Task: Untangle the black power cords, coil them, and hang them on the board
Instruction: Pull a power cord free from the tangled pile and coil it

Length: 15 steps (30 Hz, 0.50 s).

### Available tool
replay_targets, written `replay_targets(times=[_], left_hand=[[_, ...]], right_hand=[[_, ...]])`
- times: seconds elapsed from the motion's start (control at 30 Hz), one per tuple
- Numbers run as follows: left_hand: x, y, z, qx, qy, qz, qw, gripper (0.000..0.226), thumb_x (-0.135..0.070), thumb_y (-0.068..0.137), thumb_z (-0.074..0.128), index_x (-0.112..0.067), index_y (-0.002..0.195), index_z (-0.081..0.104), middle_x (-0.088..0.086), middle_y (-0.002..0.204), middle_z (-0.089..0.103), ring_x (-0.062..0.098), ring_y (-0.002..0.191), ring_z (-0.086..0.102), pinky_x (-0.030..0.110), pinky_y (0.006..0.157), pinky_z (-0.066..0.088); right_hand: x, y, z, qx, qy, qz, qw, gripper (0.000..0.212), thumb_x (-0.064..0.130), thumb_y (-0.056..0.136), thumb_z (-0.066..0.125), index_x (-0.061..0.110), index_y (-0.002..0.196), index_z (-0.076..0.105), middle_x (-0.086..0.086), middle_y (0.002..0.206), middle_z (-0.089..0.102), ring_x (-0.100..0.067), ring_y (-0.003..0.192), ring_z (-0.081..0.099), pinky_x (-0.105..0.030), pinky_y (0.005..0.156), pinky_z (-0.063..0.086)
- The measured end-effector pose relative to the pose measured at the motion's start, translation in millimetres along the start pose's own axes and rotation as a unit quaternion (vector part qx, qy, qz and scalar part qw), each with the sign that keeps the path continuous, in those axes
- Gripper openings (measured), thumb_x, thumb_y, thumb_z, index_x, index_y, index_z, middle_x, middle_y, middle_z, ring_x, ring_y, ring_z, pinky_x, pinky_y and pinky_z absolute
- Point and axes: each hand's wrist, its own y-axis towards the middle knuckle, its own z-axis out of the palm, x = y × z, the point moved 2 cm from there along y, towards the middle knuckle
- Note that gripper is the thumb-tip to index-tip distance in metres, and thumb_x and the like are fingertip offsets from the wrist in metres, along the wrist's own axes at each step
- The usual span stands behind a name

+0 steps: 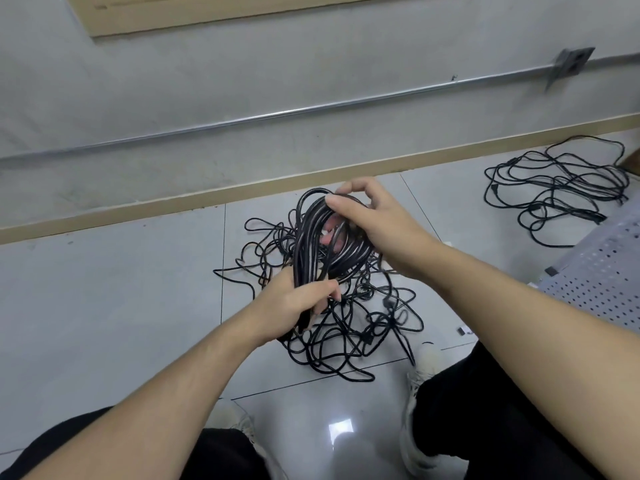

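From the head camera, looking down past both forearms, a coiled bundle of black cord (322, 244) is held up above the tiled floor (114, 289). The left hand (294, 303) has its grip wrapped around the bundle's lower end, fingers curled over the gathered strands. The right hand (374, 220) holds the top of the coil, thumb pressed on the near side of the loops and fingers curled over the far side, some fingertips showing through the loop. Directly beneath the hands a loose tangle of black power cords (349, 327) lies spread on the floor, with plugs among its strands. A second tangled heap of cords (557, 188) lies well apart at the right, near the tan baseboard (207, 199). A perforated grey board (602, 271) shows at the right edge. The person's dark trousers and a pale shoe (415, 420) fill the bottom of the view.
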Motion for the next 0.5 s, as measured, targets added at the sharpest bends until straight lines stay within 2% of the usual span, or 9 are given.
replay_targets(times=[0.03,0.1,0.17,0.23,0.3,0.37,0.4,0.47,0.5], left_hand=[[0.3,-0.7,1.9,0.007,-0.015,-0.006,1.0,0.03,-0.039,0.085,0.061,-0.026,0.057,0.067,0.039,0.088,0.055,0.03,0.063,0.047,0.033,0.056,0.043],[2.7,0.6,2.6,0.011,-0.053,-0.027,0.998,0.038,-0.031,0.087,0.06,-0.02,0.051,0.059,0.032,0.091,0.062,0.028,0.058,0.05,0.032,0.057,0.043],[4.0,3.3,2.3,-0.002,-0.081,-0.035,0.996,0.04,-0.032,0.084,0.062,-0.014,0.049,0.053,0.021,0.083,0.063,0.023,0.057,0.057,0.029,0.059,0.047],[2.5,5.0,5.1,-0.032,-0.09,-0.038,0.995,0.041,-0.03,0.085,0.06,-0.009,0.05,0.052,0.018,0.072,0.06,0.017,0.06,0.063,0.023,0.062,0.05],[0.9,5.8,8.2,-0.059,-0.086,-0.036,0.994,0.04,-0.025,0.089,0.061,-0.004,0.056,0.052,0.015,0.065,0.06,0.005,0.057,0.062,0.016,0.055,0.046],[-0.3,6.8,9.9,-0.067,-0.096,-0.038,0.992,0.036,-0.024,0.088,0.064,-0.004,0.059,0.057,0.004,0.097,0.075,0.001,0.059,0.062,0.015,0.05,0.044],[-1.0,7.6,9.5,-0.061,-0.105,-0.04,0.992,0.032,-0.026,0.085,0.064,-0.006,0.06,0.06,0.001,0.115,0.075,0.0,0.063,0.064,0.015,0.052,0.044],[-0.9,7.1,7.4,-0.035,-0.117,-0.049,0.991,0.028,-0.028,0.082,0.064,-0.009,0.062,0.061,0.013,0.111,0.069,0.001,0.063,0.062,0.017,0.053,0.043],[0.1,6.3,6.5,-0.012,-0.119,-0.053,0.991,0.025,-0.028,0.081,0.065,-0.011,0.062,0.06,-0.003,0.106,0.03,0.006,0.06,0.057,0.019,0.052,0.041]], right_hand=[[-0.3,0.4,1.0,-0.005,0.012,-0.002,1.0,0.032,0.031,0.095,0.071,0.023,0.118,0.05,-0.014,0.078,0.072,-0.025,0.064,0.069,-0.035,0.062,0.056],[-0.2,1.9,3.6,-0.019,0.047,0.008,0.999,0.034,0.027,0.094,0.072,0.021,0.121,0.052,-0.005,0.06,0.056,-0.021,0.051,0.058,-0.034,0.058,0.056],[-1.1,4.8,2.9,-0.036,0.082,0.036,0.995,0.037,0.025,0.093,0.074,0.014,0.123,0.055,-0.001,0.056,0.039,-0.016,0.044,0.043,-0.034,0.052,0.056],[-2.2,7.7,1.1,-0.049,0.105,0.054,0.992,0.034,0.024,0.092,0.075,0.009,0.118,0.058,0.0,0.054,0.032,-0.013,0.041,0.035,-0.03,0.044,0.051],[-2.1,9.3,0.9,-0.059,0.138,0.068,0.986,0.029,0.022,0.091,0.076,0.009,0.11,0.058,0.001,0.051,0.031,-0.012,0.038,0.03,-0.025,0.039,0.041],[0.6,8.4,0.4,-0.068,0.175,0.081,0.979,0.023,0.018,0.092,0.074,0.011,0.101,0.055,0.001,0.052,0.029,-0.009,0.036,0.025,-0.019,0.035,0.03],[3.0,7.5,0.1,-0.067,0.192,0.086,0.975,0.02,0.018,0.093,0.073,0.012,0.097,0.053,0.001,0.052,0.028,-0.007,0.035,0.023,-0.018,0.033,0.026],[7.6,6.2,-0.8,-0.058,0.217,0.098,0.969,0.02,0.018,0.095,0.069,0.014,0.087,0.051,0.003,0.05,0.027,-0.005,0.033,0.02,-0.016,0.031,0.021],[9.4,5.8,-1.5,-0.053,0.229,0.107,0.966,0.022,0.019,0.096,0.067,0.015,0.083,0.05,0.005,0.048,0.028,-0.004,0.033,0.019,-0.016,0.03,0.02]])
